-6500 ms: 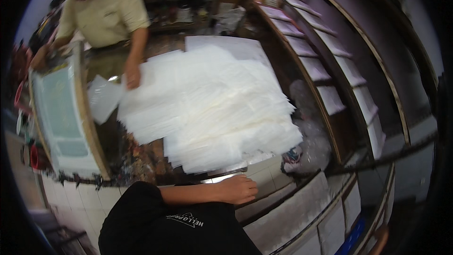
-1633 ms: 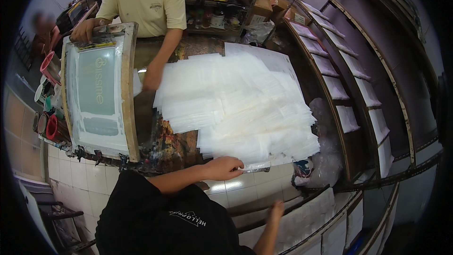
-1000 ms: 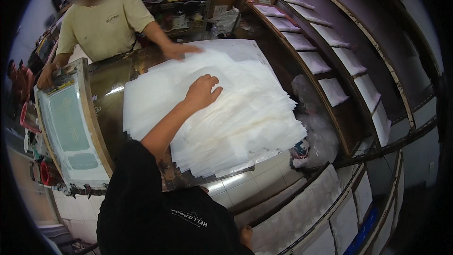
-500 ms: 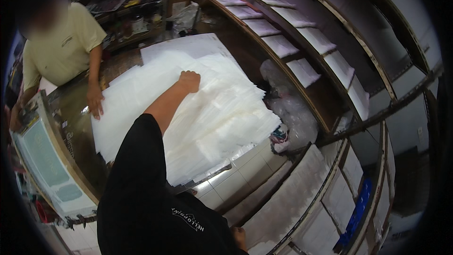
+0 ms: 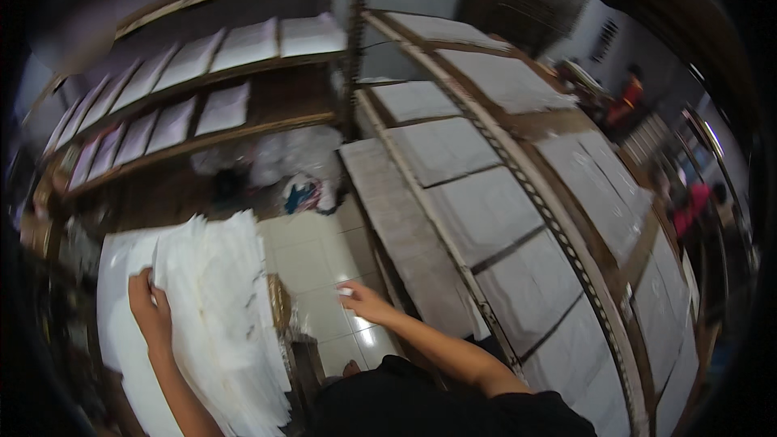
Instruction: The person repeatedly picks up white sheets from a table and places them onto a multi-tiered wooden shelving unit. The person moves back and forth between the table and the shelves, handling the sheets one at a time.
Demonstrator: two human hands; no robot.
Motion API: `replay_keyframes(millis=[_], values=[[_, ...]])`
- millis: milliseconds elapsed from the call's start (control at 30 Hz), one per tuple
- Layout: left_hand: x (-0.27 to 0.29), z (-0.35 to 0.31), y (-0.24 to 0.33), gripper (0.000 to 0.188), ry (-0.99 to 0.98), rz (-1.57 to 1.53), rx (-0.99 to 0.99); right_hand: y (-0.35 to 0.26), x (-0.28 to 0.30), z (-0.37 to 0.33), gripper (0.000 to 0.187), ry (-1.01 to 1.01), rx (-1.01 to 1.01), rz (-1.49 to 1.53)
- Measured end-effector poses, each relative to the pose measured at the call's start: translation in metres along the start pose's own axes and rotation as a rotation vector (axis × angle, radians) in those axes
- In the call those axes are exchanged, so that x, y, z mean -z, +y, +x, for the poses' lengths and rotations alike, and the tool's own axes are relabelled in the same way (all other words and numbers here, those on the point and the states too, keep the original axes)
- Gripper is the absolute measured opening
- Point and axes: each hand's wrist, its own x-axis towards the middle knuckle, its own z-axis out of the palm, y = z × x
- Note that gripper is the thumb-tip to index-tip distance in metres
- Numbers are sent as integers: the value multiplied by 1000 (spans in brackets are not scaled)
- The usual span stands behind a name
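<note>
A loose pile of thin white sheets lies on the table at lower left, its edges uneven and fanned. My left hand is at the pile's left side, fingers and thumb closed on the edge of some of the sheets. A flatter white sheet shows beneath and to the left. My right hand is held out over the tiled floor, apart from the pile. Its fingers are closed together around a small white thing, too small to make out.
Shelves with white sheets laid in rows stand at the back left and along the right. Clear plastic bags and a colourful bundle sit under the back shelf. Pale floor tiles separate table and right rack. A person in red is far right.
My view has swung right, so the pile is now at lower left and the co-worker in the cream shirt is out of sight. My right arm has stretched out to the front.
</note>
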Motion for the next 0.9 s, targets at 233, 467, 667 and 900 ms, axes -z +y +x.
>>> replay_keyframes(millis=[233, 467, 667, 900], values=[[-51, -29, 135, 44, -98, -249, -480, -184, -24, -3, 45, -191, 509, 79], [-74, -57, 186, 49, -130, -319, -459, -206, 9, 6, 28, -149, 474, -267], [-85, -82, 234, 38, -1, -618, -354, -299, 76, -22, 25, 16, 589, -632], [-107, -99, 278, 29, -290, -748, -580, -397, 209, -151, 24, 496, 548, -771]])
